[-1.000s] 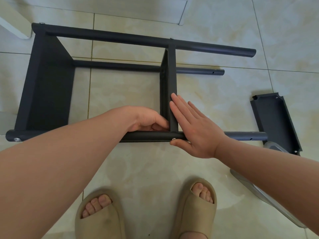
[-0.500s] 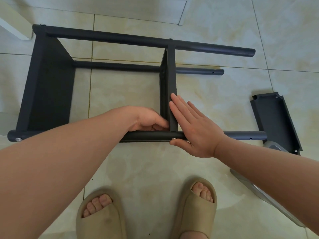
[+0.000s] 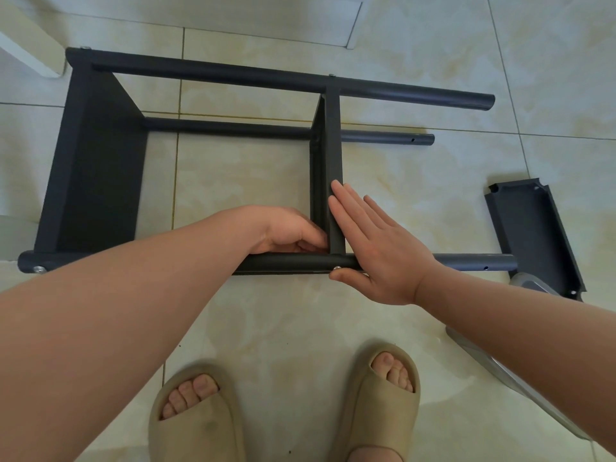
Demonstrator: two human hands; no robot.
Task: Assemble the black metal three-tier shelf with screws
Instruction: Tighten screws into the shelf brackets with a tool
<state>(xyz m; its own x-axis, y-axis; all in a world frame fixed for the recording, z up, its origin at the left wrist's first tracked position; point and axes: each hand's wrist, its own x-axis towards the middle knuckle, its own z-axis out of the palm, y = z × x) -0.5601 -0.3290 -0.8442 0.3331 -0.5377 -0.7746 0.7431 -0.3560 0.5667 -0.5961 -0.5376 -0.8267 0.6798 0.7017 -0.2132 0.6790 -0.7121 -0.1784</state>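
The black shelf frame lies on its side on the tiled floor, with its end tier [image 3: 96, 168] at the left and its middle tier [image 3: 333, 145] standing between the poles. My left hand [image 3: 286, 231] reaches over the near pole [image 3: 293, 261], fingers curled into the inner corner where that tier meets the pole; what the fingertips touch is hidden. My right hand [image 3: 376, 248] presses flat with straight fingers against the tier's right face. Its thumb lies under the pole beside a silver screw [image 3: 336, 268].
A loose black tier panel [image 3: 530, 235] lies on the floor at the right, over a grey plastic-looking piece [image 3: 500, 368]. A white furniture leg [image 3: 30, 51] stands at the top left. My feet in beige sandals [image 3: 196, 418] are just below the frame.
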